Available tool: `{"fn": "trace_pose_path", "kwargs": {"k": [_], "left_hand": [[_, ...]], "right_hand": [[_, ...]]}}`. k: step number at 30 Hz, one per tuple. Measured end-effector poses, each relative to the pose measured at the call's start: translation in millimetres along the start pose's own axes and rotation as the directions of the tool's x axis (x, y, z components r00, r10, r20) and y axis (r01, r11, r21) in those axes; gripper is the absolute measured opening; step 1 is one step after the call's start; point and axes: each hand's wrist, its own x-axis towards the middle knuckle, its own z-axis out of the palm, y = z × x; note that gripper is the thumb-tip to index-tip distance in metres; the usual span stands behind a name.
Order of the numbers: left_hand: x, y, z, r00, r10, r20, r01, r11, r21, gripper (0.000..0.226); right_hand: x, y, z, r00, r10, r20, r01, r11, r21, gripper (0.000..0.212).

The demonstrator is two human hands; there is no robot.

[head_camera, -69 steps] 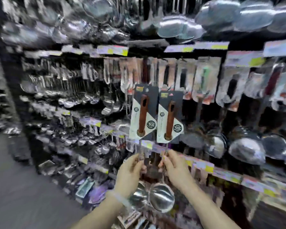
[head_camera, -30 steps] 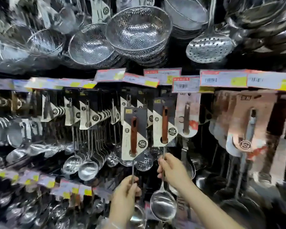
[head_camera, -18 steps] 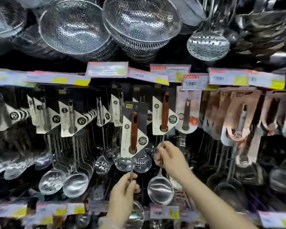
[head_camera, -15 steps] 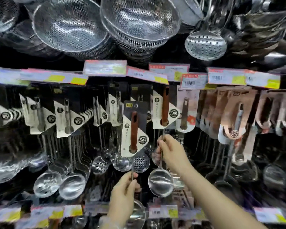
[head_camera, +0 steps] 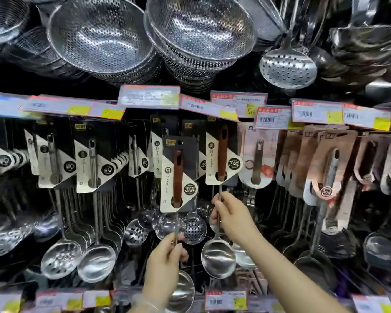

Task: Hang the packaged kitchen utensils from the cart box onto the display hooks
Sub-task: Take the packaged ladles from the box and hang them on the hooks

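Left hand (head_camera: 165, 265) pinching ladle (head_camera: 178, 177), right hand (head_camera: 231, 216) another

Both ladles (head_camera: 218, 259) I had were shiny silver with reddish-brown handles (head_camera: 178, 175) on black-and-cream cards (head_camera: 181, 145). Colanders (head_camera: 99, 37) overhead were silver, dotted with holes. Price tags (head_camera: 316, 112) were white, red and yellow.

The rack is packed tight. Price tags (head_camera: 148, 96) overhang the hook row, and perforated colanders (head_camera: 199, 30) sag low above them, so approach from above is barred. Carded ladles (head_camera: 93, 163) crowd the left side, copper-carded utensils (head_camera: 325, 163) the right. 2 held ladles fill the centre: the left ladle (head_camera: 178, 177) stands clear of the row, the right ladle (head_camera: 221, 154) sits under the tags. Open space lies only in front, toward the viewer.
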Motion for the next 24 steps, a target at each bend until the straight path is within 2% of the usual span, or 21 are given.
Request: {"fn": "trace_pose_path", "kwargs": {"k": [4,10,15,19,24], "left_hand": [[3,-1,2,1.000,0.006,0.012,-0.005,1.000,-0.017,0.028],[7,-2,8,1.000,0.005,0.025,-0.005,1.000,-0.024,0.027],[10,-2,10,1.000,0.007,0.028,-0.007,1.000,-0.007,0.025],[13,-4,13,1.000,-0.002,0.019,0.002,1.000,-0.011,0.023],[14,-7,17,1.000,-0.014,0.022,0.015,1.000,-0.024,0.025]], "right_hand": [[5,0,-2,1.000,0.004,0.002,-0.004,0.997,0.079,0.027],[3,11,0,0.999,0.020,0.026,-0.021,0.999,0.044,0.027],[6,7,-5,1.000,0.027,0.000,-0.027,0.991,0.132,0.028],[8,3,-8,0.995,0.100,0.024,-0.103,0.973,0.208,0.028],[-1,3,-15,0.997,0.069,-0.022,-0.066,0.991,0.119,0.022]]}}
